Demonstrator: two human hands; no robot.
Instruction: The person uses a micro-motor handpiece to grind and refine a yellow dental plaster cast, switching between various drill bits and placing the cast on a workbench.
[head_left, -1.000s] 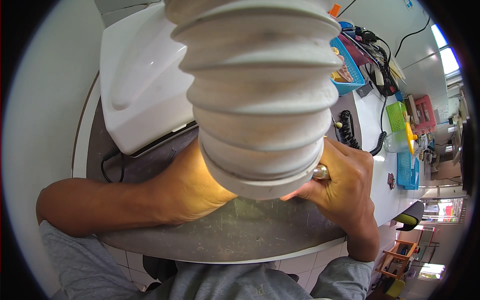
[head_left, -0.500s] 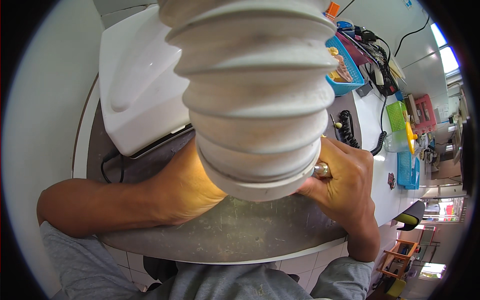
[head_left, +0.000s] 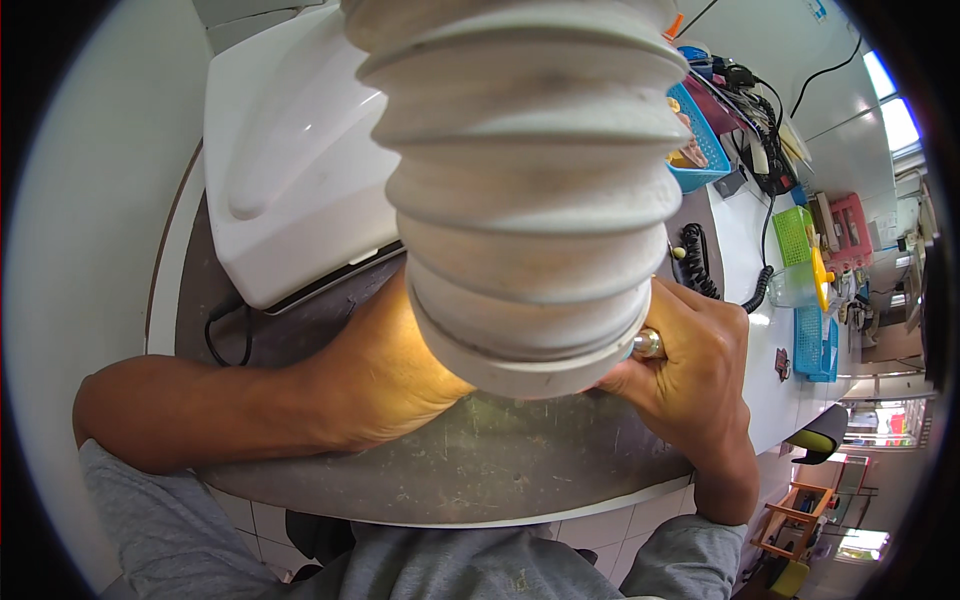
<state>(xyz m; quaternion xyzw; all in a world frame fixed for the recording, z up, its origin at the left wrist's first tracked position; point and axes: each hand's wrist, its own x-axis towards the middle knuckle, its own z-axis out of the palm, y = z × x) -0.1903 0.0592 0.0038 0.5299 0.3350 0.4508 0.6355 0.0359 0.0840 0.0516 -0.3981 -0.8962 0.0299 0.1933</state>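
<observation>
A wide, ribbed, pale hose (head_left: 525, 180) hangs down over the middle of the grey tabletop (head_left: 470, 465), its open mouth just above both hands and hiding whatever they work on beneath it. The hose looks light and bendy, its pleats likely to give when squeezed; the firmer rim at the mouth would be the better place to hold it.

The left hand (head_left: 385, 375) lies along the tabletop, forearm coming in from the near left edge, fingers tucked under the hose mouth; its grip cannot be told. The right hand (head_left: 690, 365) is curled, fingers pressed together around a small metal-tipped tool (head_left: 648, 343) that points in under the hose; wrist bent, forearm rising from the near right edge.

A white machine housing (head_left: 290, 170) sits at the far left, a black coiled cord (head_left: 700, 265) toward the right edge.
</observation>
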